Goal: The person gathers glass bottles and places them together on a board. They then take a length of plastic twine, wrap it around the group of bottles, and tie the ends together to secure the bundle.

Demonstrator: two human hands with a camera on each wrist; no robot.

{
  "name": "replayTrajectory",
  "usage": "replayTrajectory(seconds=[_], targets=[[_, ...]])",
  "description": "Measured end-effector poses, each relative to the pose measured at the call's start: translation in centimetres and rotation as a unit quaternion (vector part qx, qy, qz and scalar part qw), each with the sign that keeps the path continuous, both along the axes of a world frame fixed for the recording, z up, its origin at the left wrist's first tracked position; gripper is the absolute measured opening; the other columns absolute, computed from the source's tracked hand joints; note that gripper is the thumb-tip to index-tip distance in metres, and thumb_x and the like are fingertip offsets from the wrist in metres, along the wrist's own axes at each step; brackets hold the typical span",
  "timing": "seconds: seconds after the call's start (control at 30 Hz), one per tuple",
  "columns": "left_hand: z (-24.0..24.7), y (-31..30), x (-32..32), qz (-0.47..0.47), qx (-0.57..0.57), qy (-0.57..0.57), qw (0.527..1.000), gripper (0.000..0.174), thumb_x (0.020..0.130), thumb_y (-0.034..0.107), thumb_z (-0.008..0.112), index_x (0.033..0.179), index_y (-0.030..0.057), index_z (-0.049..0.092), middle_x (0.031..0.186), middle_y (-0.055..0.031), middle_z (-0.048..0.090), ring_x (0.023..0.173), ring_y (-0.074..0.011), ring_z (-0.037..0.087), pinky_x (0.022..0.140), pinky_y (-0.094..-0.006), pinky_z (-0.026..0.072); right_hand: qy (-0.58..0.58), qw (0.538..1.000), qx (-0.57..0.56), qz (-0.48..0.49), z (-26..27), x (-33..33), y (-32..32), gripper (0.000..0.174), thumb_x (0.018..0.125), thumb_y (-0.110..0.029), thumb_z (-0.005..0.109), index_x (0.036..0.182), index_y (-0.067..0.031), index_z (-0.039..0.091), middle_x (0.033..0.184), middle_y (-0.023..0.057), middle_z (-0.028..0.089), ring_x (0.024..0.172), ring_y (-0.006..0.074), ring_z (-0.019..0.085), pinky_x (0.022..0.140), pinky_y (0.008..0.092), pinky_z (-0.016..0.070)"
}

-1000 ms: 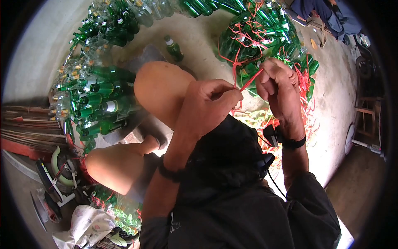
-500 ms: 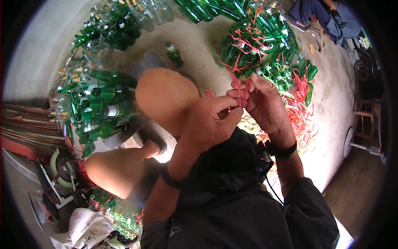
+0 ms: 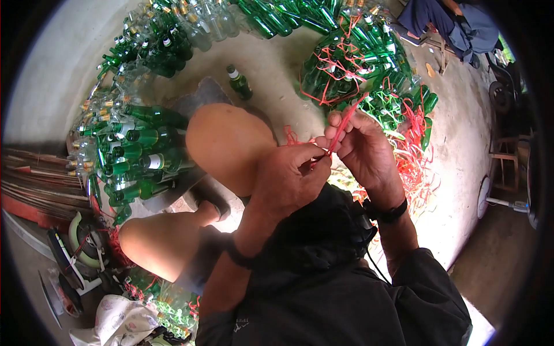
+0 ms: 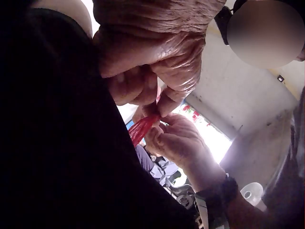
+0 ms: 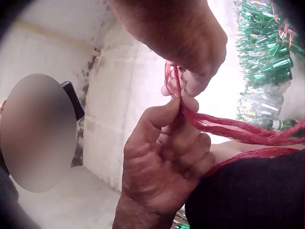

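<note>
Red plastic string [image 3: 346, 120] runs between the two hands above the lap, its strands bunched into a thin bundle. My left hand [image 3: 294, 177] pinches it between thumb and forefinger, with the other fingers curled in. Close beside it, my right hand [image 3: 369, 154] has its fingers bent round the strands, fingertips almost meeting those of the left. In the right wrist view, thick red strands [image 5: 238, 126] lead from the pinch toward dark clothing, and thin loops rise to the other hand. The left wrist view shows a flat red piece [image 4: 141, 130] at the fingertips.
Green bottles [image 3: 334, 72] netted in red string lie ahead. More bottles [image 3: 144, 138] are stacked at the left, and one bottle [image 3: 239, 82] is alone on the floor. Loose red string [image 3: 418, 150] heaps at the right. Another person's legs [image 3: 427, 17] show at the upper right.
The right hand has come down and left toward the left hand, its palm side turning into view. The taut string between them is now a bunched strand pointing up and right.
</note>
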State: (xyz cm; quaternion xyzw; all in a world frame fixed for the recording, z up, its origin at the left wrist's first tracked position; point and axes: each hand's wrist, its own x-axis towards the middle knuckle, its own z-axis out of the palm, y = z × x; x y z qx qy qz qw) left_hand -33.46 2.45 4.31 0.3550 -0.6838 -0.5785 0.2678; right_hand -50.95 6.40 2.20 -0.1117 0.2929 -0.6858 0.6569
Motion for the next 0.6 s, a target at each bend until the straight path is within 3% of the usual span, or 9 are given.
replayTrajectory(seconds=[0.27, 0.33, 0.37, 0.43, 0.5, 0.6], targets=[[-0.6, 0.2, 0.2, 0.024, 0.016, 0.023, 0.999, 0.012, 0.086, 0.007, 0.066, 0.091, -0.0031, 0.069, 0.07, -0.0057, 0.067, 0.067, -0.0056, 0.06, 0.061, -0.0236, 0.0475, 0.009, 0.999, -0.035, 0.013, -0.3, -0.3, -0.1, 0.021, 0.099, -0.021, 0.053, 0.1, -0.0001, 0.059, 0.088, 0.0082, 0.064, 0.075, 0.0211, 0.068, 0.083, 0.0432, 0.059], [0.2, 0.1, 0.7, -0.025, -0.01, -0.087, 0.996, 0.012, 0.087, 0.005, 0.064, 0.094, -0.0036, 0.068, 0.074, -0.0053, 0.07, 0.071, -0.0052, 0.062, 0.064, -0.0223, 0.0489, 0.021, 0.999, -0.042, -0.011, -0.3, -1.1, -0.5, 0.022, 0.1, -0.02, 0.052, 0.098, 0.0004, 0.059, 0.088, 0.0081, 0.064, 0.074, 0.0198, 0.066, 0.079, 0.0413, 0.0587], [-0.1, 0.2, 0.7, -0.026, -0.008, -0.088, 0.996, 0.012, 0.087, 0.005, 0.064, 0.094, -0.0036, 0.068, 0.074, -0.0053, 0.07, 0.071, -0.0052, 0.062, 0.064, -0.0223, 0.0489, 0.034, 0.998, -0.048, -0.035, -0.2, -1.3, -0.5, 0.022, 0.1, -0.019, 0.052, 0.097, 0.0008, 0.059, 0.088, 0.0081, 0.064, 0.072, 0.0184, 0.064, 0.076, 0.0394, 0.0583], [-0.9, 0.0, 0.6, -0.018, 0.029, 0.006, 0.999, 0.014, 0.087, 0.005, 0.064, 0.096, -0.0043, 0.068, 0.074, -0.0031, 0.069, 0.07, -0.0045, 0.061, 0.064, -0.0211, 0.0485, 0.022, 0.997, -0.058, -0.037, 0.8, -1.0, -0.7, 0.022, 0.1, -0.019, 0.052, 0.097, 0.0006, 0.06, 0.088, 0.008, 0.064, 0.071, 0.0176, 0.062, 0.073, 0.0374, 0.0561], [-0.6, 0.1, 0.5, -0.021, 0.031, -0.008, 0.999, 0.014, 0.088, 0.006, 0.064, 0.097, -0.0043, 0.068, 0.074, -0.0023, 0.069, 0.069, -0.0036, 0.059, 0.063, -0.0207, 0.0475, 0.012, 0.997, -0.076, -0.012, 0.9, -1.2, -0.8, 0.02, 0.1, -0.02, 0.053, 0.097, -0.0012, 0.06, 0.09, 0.0081, 0.064, 0.07, 0.0158, 0.056, 0.066, 0.0333, 0.0493], [-0.2, 0.0, 0.5, -0.021, 0.05, 0.011, 0.998, 0.014, 0.089, 0.005, 0.065, 0.098, -0.0041, 0.069, 0.075, -0.001, 0.068, 0.069, -0.002, 0.057, 0.062, -0.0197, 0.0458, 0.008, 0.996, -0.085, -0.029, 1.4, -1.3, -1.2, 0.019, 0.1, -0.02, 0.054, 0.097, -0.0015, 0.06, 0.091, 0.0083, 0.064, 0.069, 0.0156, 0.055, 0.068, 0.0333, 0.0487]])
